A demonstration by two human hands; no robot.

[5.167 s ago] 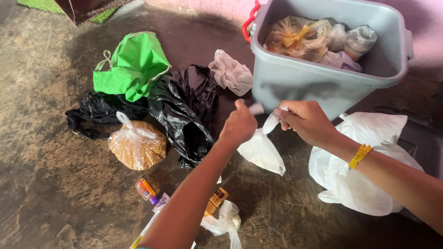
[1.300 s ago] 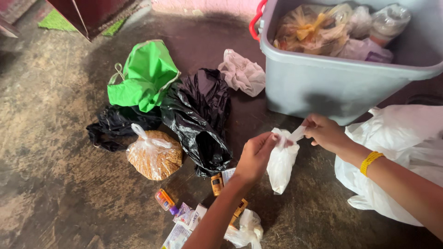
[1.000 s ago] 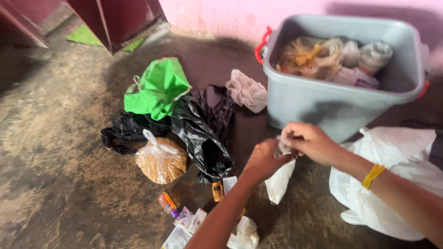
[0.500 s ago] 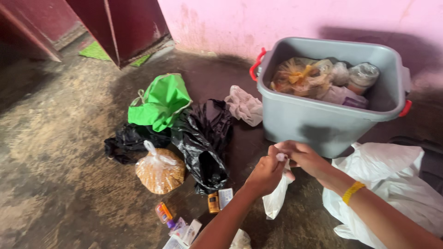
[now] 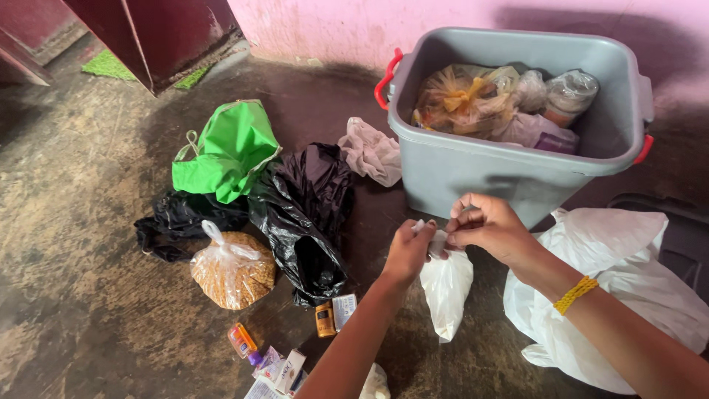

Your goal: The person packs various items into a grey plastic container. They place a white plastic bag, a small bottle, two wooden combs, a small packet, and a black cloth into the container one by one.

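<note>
A small white plastic bag point(image 5: 446, 292) hangs above the floor, pinched at its top by both hands. My left hand point(image 5: 408, 251) grips the bag's neck from the left. My right hand point(image 5: 489, 225), with a yellow band on its wrist, grips the neck from the right, so the fingers of the two hands almost touch. Just behind the hands stands a grey plastic tub point(image 5: 473, 166) with red handles, filled with several tied bags of food.
On the floor at left lie a green cloth bag point(image 5: 225, 148), black plastic bags point(image 5: 303, 210), a crumpled pale bag point(image 5: 369, 151), a clear bag of brown grains point(image 5: 229, 262) and small packets point(image 5: 284, 358). A large white bag point(image 5: 628, 288) lies at right. A pink wall is behind.
Both hands have stayed at the small white bag's neck, working it close together. The view has shifted a little lower and to the right.
</note>
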